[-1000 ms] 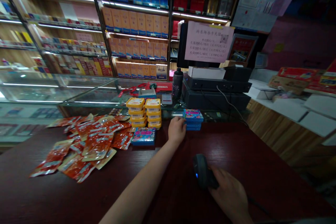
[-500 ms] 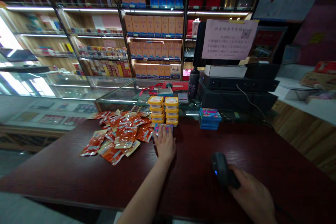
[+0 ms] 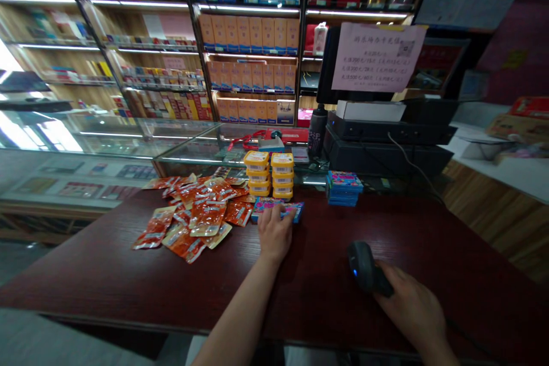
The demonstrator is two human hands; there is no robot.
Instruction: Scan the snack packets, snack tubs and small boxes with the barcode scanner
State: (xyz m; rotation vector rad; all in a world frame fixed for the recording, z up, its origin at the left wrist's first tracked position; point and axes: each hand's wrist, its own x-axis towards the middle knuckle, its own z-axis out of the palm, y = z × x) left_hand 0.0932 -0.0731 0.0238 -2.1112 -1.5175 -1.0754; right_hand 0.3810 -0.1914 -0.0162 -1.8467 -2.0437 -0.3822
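Note:
My left hand point(image 3: 274, 234) reaches across the dark red counter, fingers bent over a flat blue-and-pink packet point(image 3: 297, 210). The thumb is at the packet's near side, and part of the packet is hidden under the fingers. Another blue-and-pink packet point(image 3: 260, 204) shows to the left of the fingers. Just behind stand two stacks of yellow-lidded tubs point(image 3: 259, 174). Orange-red foil pouches point(image 3: 208, 216) lie heaped to the left. My right hand point(image 3: 409, 303) is closed around the handle of a black barcode scanner point(image 3: 363, 266) with a lit blue light, held over the counter's right side.
A stack of blue packets point(image 3: 344, 189) stands at the back right. Behind it are a black cash drawer point(image 3: 381, 148), a monitor with a pink notice point(image 3: 374, 60) and a dark bottle point(image 3: 317, 130). Glass display cases point(image 3: 189, 146) border the counter point(image 3: 309, 286); boxed goods fill the shelves beyond.
My left hand's fingers have drawn in, and a blue-and-pink packet now sticks out to the right of them. The right hand still holds the scanner in nearly the same place. The view has tilted slightly.

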